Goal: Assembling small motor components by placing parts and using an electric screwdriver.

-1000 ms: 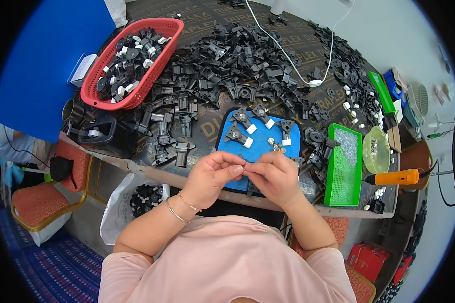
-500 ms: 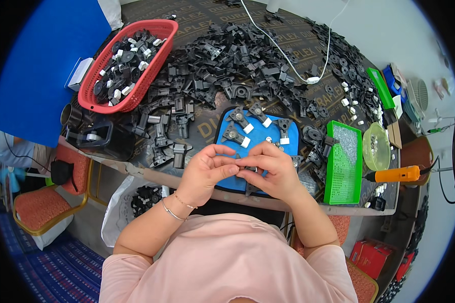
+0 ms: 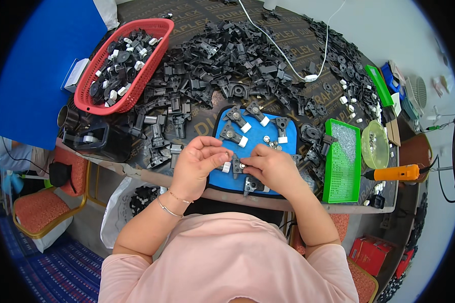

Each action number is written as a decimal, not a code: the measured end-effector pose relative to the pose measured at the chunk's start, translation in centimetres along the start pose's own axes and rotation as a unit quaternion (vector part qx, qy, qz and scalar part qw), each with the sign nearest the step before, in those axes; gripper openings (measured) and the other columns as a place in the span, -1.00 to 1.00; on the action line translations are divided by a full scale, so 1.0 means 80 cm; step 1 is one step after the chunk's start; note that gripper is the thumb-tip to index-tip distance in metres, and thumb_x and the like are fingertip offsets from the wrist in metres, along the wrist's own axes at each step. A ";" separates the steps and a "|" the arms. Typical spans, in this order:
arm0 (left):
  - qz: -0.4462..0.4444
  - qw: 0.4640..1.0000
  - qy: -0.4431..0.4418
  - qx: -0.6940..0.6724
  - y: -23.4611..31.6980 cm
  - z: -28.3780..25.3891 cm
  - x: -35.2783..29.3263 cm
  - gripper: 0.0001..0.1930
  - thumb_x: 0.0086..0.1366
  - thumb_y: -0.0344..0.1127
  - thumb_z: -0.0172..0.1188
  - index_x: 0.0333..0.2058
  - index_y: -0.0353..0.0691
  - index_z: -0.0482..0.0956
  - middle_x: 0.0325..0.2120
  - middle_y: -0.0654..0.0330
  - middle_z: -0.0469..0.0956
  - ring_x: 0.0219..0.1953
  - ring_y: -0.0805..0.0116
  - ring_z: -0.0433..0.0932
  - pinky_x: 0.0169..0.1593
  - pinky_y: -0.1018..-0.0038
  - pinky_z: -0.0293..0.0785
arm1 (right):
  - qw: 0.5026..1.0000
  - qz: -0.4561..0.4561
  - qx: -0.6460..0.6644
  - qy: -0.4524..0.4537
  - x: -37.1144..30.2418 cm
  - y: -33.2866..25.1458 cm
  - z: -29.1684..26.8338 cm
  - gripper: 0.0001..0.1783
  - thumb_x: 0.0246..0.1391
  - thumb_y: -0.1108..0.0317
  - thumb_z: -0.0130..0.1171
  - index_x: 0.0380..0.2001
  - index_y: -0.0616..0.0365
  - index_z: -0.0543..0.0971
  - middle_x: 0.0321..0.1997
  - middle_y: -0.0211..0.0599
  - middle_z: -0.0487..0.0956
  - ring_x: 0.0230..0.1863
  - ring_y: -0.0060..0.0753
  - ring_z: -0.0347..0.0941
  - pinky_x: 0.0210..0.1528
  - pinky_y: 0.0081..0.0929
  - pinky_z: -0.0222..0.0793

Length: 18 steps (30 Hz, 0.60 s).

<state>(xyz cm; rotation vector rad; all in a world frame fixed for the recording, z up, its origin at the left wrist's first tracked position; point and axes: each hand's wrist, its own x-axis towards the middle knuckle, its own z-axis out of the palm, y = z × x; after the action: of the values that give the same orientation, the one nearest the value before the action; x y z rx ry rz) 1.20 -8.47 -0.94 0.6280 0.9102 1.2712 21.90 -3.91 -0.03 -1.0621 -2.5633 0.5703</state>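
Right hand [image 3: 272,170] had fingertips on black bracket [image 3: 236,168], grip drawn in, any hold impossible to tell! Bracket lay on blue mat [image 3: 255,140], just left of right grip, long side running away from person. Left hand [image 3: 196,164] hovered beside, pinching or not, unclear.

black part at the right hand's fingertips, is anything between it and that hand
Nothing visible: the right hand has its fingertips right at the black part on the blue mat. A white piece lies on the part's other side. Firm contact can't be judged.
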 end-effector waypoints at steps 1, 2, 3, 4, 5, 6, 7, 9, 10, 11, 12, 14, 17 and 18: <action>0.000 1.000 0.000 0.000 0.000 -0.001 0.000 -0.72 0.18 -0.53 0.19 -0.14 -0.30 0.37 -0.30 0.09 0.59 -0.21 0.34 0.58 -0.09 0.46 0.52 | 1.000 0.000 0.002 0.006 0.000 0.000 0.000 -0.78 -0.19 0.28 0.35 -0.35 -0.05 0.68 -0.43 -0.44 0.49 -0.46 -0.35 0.49 -0.43 -0.42 0.41; 0.004 1.000 0.004 -0.005 0.000 -0.002 0.000 -0.72 0.18 -0.53 0.19 -0.14 -0.30 0.37 -0.30 0.09 0.59 -0.21 0.35 0.58 -0.08 0.45 0.52 | 1.000 0.000 0.002 0.005 -0.001 0.000 -0.001 -0.78 -0.19 0.28 0.35 -0.35 -0.05 0.68 -0.43 -0.44 0.49 -0.46 -0.35 0.49 -0.43 -0.42 0.41; 0.008 1.000 0.007 -0.010 -0.001 -0.002 0.000 -0.72 0.18 -0.53 0.19 -0.14 -0.30 0.36 -0.30 0.10 0.59 -0.20 0.35 0.58 -0.07 0.45 0.52 | 1.000 0.001 0.012 0.006 -0.003 0.001 -0.003 -0.80 -0.18 0.28 0.34 -0.37 -0.05 0.68 -0.44 -0.44 0.49 -0.46 -0.36 0.49 -0.43 -0.42 0.41; 0.008 1.000 0.007 -0.010 -0.001 -0.003 0.000 -0.72 0.18 -0.53 0.19 -0.14 -0.30 0.36 -0.30 0.10 0.59 -0.20 0.35 0.58 -0.07 0.45 0.52 | 1.000 0.001 0.022 0.006 -0.004 0.000 -0.004 -0.81 -0.17 0.29 0.34 -0.38 -0.06 0.68 -0.44 -0.44 0.49 -0.46 -0.36 0.49 -0.44 -0.42 0.41; 0.011 1.000 0.007 -0.013 -0.002 -0.004 0.000 -0.72 0.18 -0.53 0.20 -0.14 -0.30 0.36 -0.30 0.10 0.58 -0.19 0.35 0.58 -0.06 0.44 0.52 | 1.000 0.001 0.022 0.006 -0.005 -0.001 -0.004 -0.81 -0.17 0.29 0.34 -0.38 -0.06 0.68 -0.44 -0.44 0.49 -0.46 -0.36 0.49 -0.44 -0.42 0.41; 0.013 1.000 0.007 -0.016 -0.002 -0.004 0.000 -0.72 0.18 -0.53 0.20 -0.14 -0.30 0.36 -0.29 0.11 0.58 -0.18 0.35 0.57 -0.05 0.44 0.52 | 1.000 -0.002 0.020 0.003 -0.007 -0.002 -0.004 -0.82 -0.17 0.29 0.34 -0.38 -0.06 0.68 -0.45 -0.44 0.49 -0.46 -0.36 0.49 -0.44 -0.43 0.41; 0.013 1.000 0.007 -0.017 -0.002 -0.005 0.000 -0.72 0.18 -0.53 0.20 -0.14 -0.30 0.36 -0.29 0.11 0.58 -0.18 0.35 0.57 -0.05 0.44 0.52 | 1.000 -0.005 0.017 0.000 -0.007 -0.003 -0.003 -0.83 -0.17 0.30 0.34 -0.39 -0.06 0.68 -0.46 -0.44 0.49 -0.46 -0.36 0.49 -0.44 -0.43 0.41; 0.011 1.000 0.001 -0.020 -0.001 -0.003 -0.001 -0.71 0.18 -0.53 0.20 -0.14 -0.30 0.36 -0.29 0.11 0.58 -0.18 0.36 0.57 -0.05 0.44 0.52 | 1.000 -0.004 0.016 0.001 -0.008 -0.004 0.000 -0.83 -0.17 0.30 0.34 -0.39 -0.06 0.68 -0.46 -0.45 0.50 -0.46 -0.35 0.49 -0.44 -0.43 0.41; 0.011 1.000 0.000 -0.020 -0.001 -0.003 -0.001 -0.71 0.18 -0.53 0.20 -0.14 -0.30 0.36 -0.29 0.11 0.58 -0.18 0.36 0.57 -0.05 0.44 0.52 | 1.000 -0.003 0.016 0.002 -0.008 -0.004 0.001 -0.83 -0.17 0.30 0.34 -0.39 -0.06 0.68 -0.46 -0.45 0.51 -0.47 -0.35 0.49 -0.44 -0.42 0.41; 0.009 1.000 0.001 -0.019 -0.002 -0.003 -0.001 -0.72 0.18 -0.54 0.20 -0.14 -0.30 0.36 -0.29 0.11 0.58 -0.18 0.36 0.57 -0.04 0.43 0.52 | 1.000 -0.003 0.016 0.002 -0.009 -0.004 0.001 -0.83 -0.17 0.30 0.34 -0.39 -0.06 0.68 -0.46 -0.45 0.51 -0.47 -0.35 0.49 -0.44 -0.42 0.41; 0.008 1.000 0.002 -0.017 -0.002 -0.003 -0.001 -0.72 0.18 -0.55 0.19 -0.14 -0.30 0.36 -0.29 0.11 0.58 -0.18 0.36 0.57 -0.04 0.43 0.52 | 1.000 -0.006 0.016 0.008 -0.009 -0.004 0.000 -0.82 -0.18 0.32 0.35 -0.39 -0.04 0.68 -0.46 -0.44 0.51 -0.48 -0.37 0.48 -0.45 -0.45 0.40; 0.006 1.000 -0.004 -0.013 -0.002 -0.001 -0.002 -0.72 0.17 -0.56 0.19 -0.14 -0.30 0.36 -0.30 0.11 0.58 -0.19 0.36 0.57 -0.05 0.44 0.52 | 1.000 -0.009 0.017 0.014 -0.009 -0.007 -0.003 -0.80 -0.19 0.35 0.36 -0.38 -0.02 0.68 -0.46 -0.43 0.51 -0.49 -0.39 0.47 -0.47 -0.47 0.39; -0.012 1.000 -0.021 -0.001 -0.006 0.006 -0.004 -0.71 0.16 -0.58 0.19 -0.14 -0.31 0.37 -0.31 0.10 0.58 -0.21 0.37 0.58 -0.08 0.48 0.51 | 0.983 0.029 0.167 0.072 -0.005 -0.022 -0.021 -0.77 -0.21 0.41 0.39 -0.36 0.03 0.67 -0.47 -0.40 0.50 -0.50 -0.44 0.45 -0.50 -0.53 0.36; -0.029 0.999 -0.034 0.006 -0.009 0.009 -0.004 -0.70 0.15 -0.58 0.19 -0.14 -0.31 0.37 -0.31 0.10 0.58 -0.23 0.38 0.58 -0.09 0.51 0.51 | 0.979 0.013 0.187 0.084 -0.003 -0.030 -0.028 -0.75 -0.23 0.44 0.40 -0.36 0.06 0.67 -0.47 -0.38 0.50 -0.49 -0.46 0.44 -0.51 -0.56 0.35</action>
<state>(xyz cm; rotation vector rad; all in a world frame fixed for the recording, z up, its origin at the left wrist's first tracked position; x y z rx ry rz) 2.17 -8.89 -1.08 0.6462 0.8746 1.1854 21.53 -5.08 2.99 -0.9646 -2.1860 0.8863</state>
